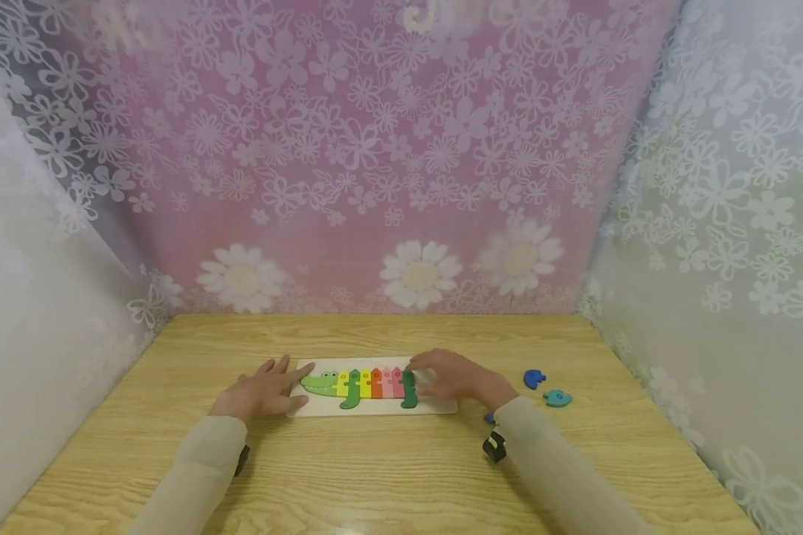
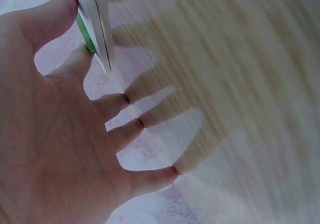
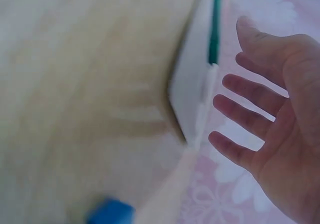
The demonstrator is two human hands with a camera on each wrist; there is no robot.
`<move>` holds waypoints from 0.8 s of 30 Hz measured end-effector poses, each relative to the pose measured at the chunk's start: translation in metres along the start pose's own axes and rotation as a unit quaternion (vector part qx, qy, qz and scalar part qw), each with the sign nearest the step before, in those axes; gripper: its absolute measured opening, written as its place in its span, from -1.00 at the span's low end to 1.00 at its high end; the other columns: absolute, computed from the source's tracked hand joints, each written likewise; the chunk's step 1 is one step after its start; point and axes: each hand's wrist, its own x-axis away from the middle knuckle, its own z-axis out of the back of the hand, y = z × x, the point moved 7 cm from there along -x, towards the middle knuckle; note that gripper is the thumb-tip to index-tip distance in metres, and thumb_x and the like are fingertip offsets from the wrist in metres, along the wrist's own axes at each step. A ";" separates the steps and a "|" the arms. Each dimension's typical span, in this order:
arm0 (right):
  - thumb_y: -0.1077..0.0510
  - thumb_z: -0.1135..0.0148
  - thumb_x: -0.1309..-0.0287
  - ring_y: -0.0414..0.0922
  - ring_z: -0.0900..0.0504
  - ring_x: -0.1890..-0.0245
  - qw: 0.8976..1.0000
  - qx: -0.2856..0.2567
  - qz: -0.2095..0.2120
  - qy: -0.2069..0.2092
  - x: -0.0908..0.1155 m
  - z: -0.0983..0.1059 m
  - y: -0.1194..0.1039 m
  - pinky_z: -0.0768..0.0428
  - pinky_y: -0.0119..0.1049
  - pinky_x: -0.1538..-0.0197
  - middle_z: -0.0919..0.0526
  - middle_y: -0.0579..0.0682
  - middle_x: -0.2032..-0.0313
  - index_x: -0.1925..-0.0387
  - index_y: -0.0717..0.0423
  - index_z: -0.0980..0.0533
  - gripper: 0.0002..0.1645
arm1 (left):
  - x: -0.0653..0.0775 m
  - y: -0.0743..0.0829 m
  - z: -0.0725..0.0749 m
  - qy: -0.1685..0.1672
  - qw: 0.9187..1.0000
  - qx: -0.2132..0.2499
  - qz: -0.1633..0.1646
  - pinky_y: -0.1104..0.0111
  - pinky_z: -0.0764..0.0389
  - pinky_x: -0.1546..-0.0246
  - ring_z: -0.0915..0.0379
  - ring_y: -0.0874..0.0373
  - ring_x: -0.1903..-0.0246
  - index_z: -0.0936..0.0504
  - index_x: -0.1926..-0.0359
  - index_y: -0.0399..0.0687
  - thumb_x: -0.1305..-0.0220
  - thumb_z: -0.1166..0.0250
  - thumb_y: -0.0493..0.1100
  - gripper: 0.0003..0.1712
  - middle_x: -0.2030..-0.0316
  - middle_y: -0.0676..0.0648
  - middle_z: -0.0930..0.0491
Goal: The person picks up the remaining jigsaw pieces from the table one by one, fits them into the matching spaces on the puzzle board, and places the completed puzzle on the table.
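A white puzzle board (image 1: 438, 407) lies on the table, filled from the left with a crocodile in coloured pieces. My left hand (image 1: 261, 391) rests at the board's left end, fingers spread, thumb and index fingertip on its edge beside the light green head piece (image 1: 319, 384). In the left wrist view the other fingertips touch the tabletop. My right hand (image 1: 451, 377) hovers over the board's right end, close to the dark green leg piece (image 1: 409, 390). Its fingers are spread and relaxed with nothing between them in the right wrist view.
To the right of the board lie a dark blue piece (image 1: 532, 379) and a teal piece (image 1: 558, 399). Another blue piece (image 1: 489, 418) shows partly beside the right wrist. Floral curtains (image 1: 348, 186) hang behind the wooden table (image 1: 348, 475) and along both sides.
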 end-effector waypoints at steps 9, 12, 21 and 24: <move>0.10 -0.39 -0.32 0.21 -0.54 -0.33 1.000 0.009 0.000 0.021 0.029 0.033 0.016 -0.48 0.24 -0.38 -0.62 0.16 -0.29 -0.30 0.18 -0.56 -0.44 | 0.000 0.000 0.000 0.004 1.000 0.003 0.007 -0.68 0.01 -0.24 0.15 -0.55 -0.55 -0.11 -0.64 0.26 -0.46 -0.11 0.36 -0.14 -0.61 -0.40 0.05; 0.15 -0.40 -0.29 0.18 -0.61 -0.25 0.999 0.033 0.015 0.022 0.040 0.038 0.019 -0.53 0.21 -0.33 -0.69 0.15 -0.21 -0.24 0.21 -0.60 -0.48 | 0.000 0.001 0.001 0.003 1.000 0.003 0.007 -0.67 0.00 -0.24 0.14 -0.55 -0.55 -0.12 -0.64 0.25 -0.46 -0.11 0.36 -0.14 -0.61 -0.40 0.05; 0.13 -0.44 -0.26 0.13 -0.67 -0.13 0.998 0.060 0.018 0.010 0.067 0.039 0.026 -0.57 0.20 -0.28 -0.73 0.11 -0.14 -0.16 0.22 -0.65 -0.53 | -0.001 0.000 0.001 0.003 1.000 0.006 0.010 -0.68 0.01 -0.24 0.15 -0.54 -0.55 -0.12 -0.63 0.25 -0.44 -0.12 0.38 -0.12 -0.61 -0.39 0.05; 0.14 -0.46 -0.23 0.11 -0.66 -0.12 0.998 0.067 0.017 0.006 0.074 0.039 0.027 -0.59 0.15 -0.25 -0.74 0.07 -0.12 -0.14 0.20 -0.66 -0.53 | -0.001 0.000 0.000 0.003 1.000 0.005 0.011 -0.67 0.00 -0.24 0.15 -0.54 -0.56 -0.13 -0.63 0.26 -0.44 -0.12 0.38 -0.12 -0.62 -0.39 0.04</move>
